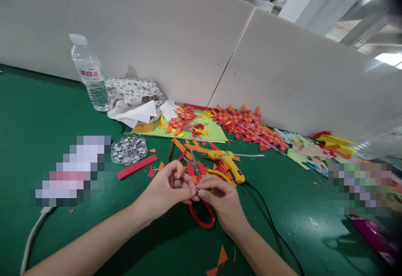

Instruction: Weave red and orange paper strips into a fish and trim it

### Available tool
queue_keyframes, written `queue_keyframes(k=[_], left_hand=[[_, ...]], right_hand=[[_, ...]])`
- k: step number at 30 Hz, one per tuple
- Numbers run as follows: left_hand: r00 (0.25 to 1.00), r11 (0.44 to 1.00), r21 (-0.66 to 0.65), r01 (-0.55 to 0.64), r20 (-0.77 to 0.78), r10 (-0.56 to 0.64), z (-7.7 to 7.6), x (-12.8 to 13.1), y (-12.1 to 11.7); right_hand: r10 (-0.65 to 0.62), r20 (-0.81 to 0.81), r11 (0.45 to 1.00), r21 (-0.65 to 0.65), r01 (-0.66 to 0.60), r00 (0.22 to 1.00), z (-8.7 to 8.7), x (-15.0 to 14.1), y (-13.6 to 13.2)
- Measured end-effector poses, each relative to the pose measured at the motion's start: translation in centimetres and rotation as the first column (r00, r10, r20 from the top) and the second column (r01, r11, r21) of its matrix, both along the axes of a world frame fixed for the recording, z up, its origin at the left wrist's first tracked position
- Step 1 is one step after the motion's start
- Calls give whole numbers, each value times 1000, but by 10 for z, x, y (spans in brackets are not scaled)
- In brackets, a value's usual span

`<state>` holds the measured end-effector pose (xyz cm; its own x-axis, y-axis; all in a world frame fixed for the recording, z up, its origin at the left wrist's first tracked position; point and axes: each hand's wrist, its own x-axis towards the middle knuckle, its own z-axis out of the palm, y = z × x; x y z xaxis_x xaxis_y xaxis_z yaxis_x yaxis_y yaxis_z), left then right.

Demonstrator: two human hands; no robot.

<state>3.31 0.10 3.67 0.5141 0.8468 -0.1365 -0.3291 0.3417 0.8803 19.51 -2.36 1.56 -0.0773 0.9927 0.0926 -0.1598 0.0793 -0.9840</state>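
Note:
My left hand and my right hand meet fingertip to fingertip above the green table. Both are closed in a pinch, and whatever sits between the fingertips is too small to make out. Beneath them lies a pair of scissors with red handles, its blades pointing away from me. Just beyond the right hand rests a yellow glue gun with a glue stick out of its back. Red and orange paper scraps surround the blades. Left of these are a red paper strip and a bag of googly eyes.
A water bottle and a patterned tissue pouch stand against the grey partition. Woven paper fish lie piled along it, some on a green sheet. The glue gun's black cord runs toward me at right. A blurred-out device lies left.

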Motion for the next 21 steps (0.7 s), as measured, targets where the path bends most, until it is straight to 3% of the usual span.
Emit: queue_keyframes(k=[5,11,21], left_hand=[[999,1000,-12,-2,-35,1,1,-1,1],[998,1000,-18,0,-56,-1,0,-1,1],[998,999,10,31,-54,-30,-4,-2,1]], right_hand=[[-50,-8,999,16,50,999,2,-1,-1],[-124,99,989,96,115,987,1,3,0],[-96,118,991,101,84,988,5,3,-1]])
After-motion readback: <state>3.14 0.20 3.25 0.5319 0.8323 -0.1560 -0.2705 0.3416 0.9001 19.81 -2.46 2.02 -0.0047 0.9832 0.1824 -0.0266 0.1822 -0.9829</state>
